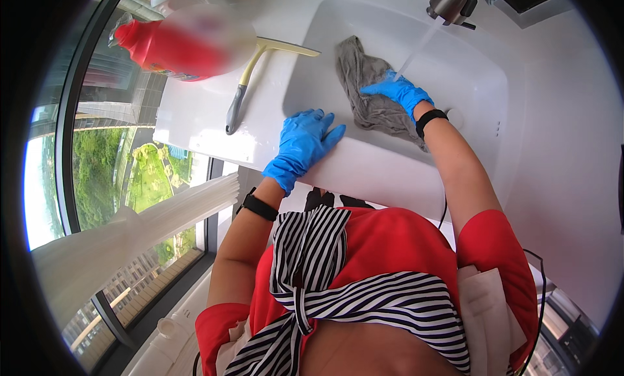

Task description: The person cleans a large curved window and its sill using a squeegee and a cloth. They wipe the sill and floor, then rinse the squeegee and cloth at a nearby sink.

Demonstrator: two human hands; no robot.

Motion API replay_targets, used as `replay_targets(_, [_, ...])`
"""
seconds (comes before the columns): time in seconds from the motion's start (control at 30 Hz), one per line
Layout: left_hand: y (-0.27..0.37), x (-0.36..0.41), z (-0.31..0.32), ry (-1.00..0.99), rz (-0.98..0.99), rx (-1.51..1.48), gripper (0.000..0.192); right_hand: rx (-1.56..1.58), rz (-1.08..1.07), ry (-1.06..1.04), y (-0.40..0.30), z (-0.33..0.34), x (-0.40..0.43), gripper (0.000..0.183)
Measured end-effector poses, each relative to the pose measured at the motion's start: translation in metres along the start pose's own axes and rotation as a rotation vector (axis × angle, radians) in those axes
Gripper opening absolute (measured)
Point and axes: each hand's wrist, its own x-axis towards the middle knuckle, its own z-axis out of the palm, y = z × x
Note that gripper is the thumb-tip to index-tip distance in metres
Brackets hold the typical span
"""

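Observation:
My right hand [397,91], in a blue rubber glove, lies on a wet grey cloth [363,78] in the white sink [321,39]. Its thumb stretches to the left over the cloth; the other fingertips are partly hidden, so I cannot tell if they grip the fabric. A stream of water [419,47] from the metal faucet [451,5] falls onto this hand. My left hand [307,139], gloved in blue too, rests palm down on the sink's front rim near its left corner. Its thumb is held away from the fingers, and it holds nothing.
A squeegee [248,74] with a yellow head and grey handle lies on the left ledge, its blade end reaching over the basin. Behind it stands a red bottle [161,44], partly blurred. A window [97,171] and a gathered pale curtain [146,230] are at the left.

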Motion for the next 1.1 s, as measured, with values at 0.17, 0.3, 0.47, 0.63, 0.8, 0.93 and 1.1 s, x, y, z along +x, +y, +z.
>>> replay_targets(0.17, [-0.003, -0.009, 0.003, 0.107, -0.007, -0.016, 0.037, -0.3, -0.093, -0.391, -0.046, 0.003, -0.047, 0.082])
replay_targets(0.3, [-0.006, -0.006, 0.004, 0.051, -0.017, -0.023, 0.038, -0.057, -0.137, -0.581, -0.035, 0.005, -0.054, 0.061])
replay_targets(0.47, [-0.006, -0.001, -0.001, -0.048, -0.026, -0.014, 0.04, 0.065, -0.18, -0.687, -0.015, 0.015, -0.068, 0.049])
replay_targets(0.63, [-0.008, -0.004, -0.002, -0.071, -0.015, -0.002, 0.036, 0.511, -0.039, -0.419, -0.018, -0.084, -0.094, 0.034])
replay_targets(0.8, [-0.007, -0.008, -0.001, -0.05, -0.029, -0.012, 0.049, 0.747, -0.027, 0.104, -0.045, -0.164, -0.166, 0.034])
replay_targets(0.93, [-0.008, -0.008, -0.003, -0.066, -0.024, -0.003, 0.052, 0.641, -0.03, 0.345, -0.074, -0.176, -0.204, 0.033])
replay_targets(1.1, [-0.01, -0.007, -0.004, -0.118, -0.02, -0.029, 0.051, 0.639, -0.193, 0.445, -0.096, -0.194, -0.216, 0.028])
